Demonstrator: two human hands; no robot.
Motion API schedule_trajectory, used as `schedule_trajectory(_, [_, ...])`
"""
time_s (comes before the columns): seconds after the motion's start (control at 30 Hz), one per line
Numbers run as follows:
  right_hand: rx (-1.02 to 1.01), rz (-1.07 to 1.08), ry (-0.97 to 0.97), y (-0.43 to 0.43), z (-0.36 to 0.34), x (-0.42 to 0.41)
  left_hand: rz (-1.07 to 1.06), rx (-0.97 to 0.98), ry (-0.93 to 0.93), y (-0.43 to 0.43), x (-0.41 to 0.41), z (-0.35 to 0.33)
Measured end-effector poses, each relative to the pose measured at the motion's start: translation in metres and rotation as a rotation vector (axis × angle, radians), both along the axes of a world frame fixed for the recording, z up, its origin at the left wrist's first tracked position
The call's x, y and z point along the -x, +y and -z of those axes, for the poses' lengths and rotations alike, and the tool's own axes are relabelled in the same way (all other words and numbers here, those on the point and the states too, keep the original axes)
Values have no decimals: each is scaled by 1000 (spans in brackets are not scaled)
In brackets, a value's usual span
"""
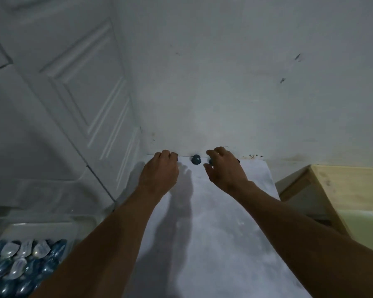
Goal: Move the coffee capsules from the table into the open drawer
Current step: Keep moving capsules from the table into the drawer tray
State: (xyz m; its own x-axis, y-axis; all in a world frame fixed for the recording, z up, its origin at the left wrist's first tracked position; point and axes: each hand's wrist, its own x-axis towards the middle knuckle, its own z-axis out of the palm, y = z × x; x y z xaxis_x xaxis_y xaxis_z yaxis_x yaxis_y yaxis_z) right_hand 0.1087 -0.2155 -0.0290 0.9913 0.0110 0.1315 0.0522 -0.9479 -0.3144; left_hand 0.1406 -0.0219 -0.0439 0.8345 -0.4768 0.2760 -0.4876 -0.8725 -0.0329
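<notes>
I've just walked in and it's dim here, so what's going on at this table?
A person is clearing blue coffee capsules off the white table, with both hands stretched to its far edge by the wall. The right hand pinches a capsule, and a loose capsule sits between the hands. The left hand is curled, but whether it holds anything is hidden. The drawer at lower left holds many stored capsules.
</notes>
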Motion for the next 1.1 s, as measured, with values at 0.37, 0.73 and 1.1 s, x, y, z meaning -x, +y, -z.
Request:
schedule_trajectory(0.37, [-7,-63,189,9,69,-87,-59,-80,280,-22,-80,64])
schedule_trajectory(0.73, [-7,-69,220,9,111,-123,-139,-1,345,-30,-112,104])
schedule_trajectory(1.1, [-27,-11,292,8,99,-113,-219,244,476,-41,-96,96])
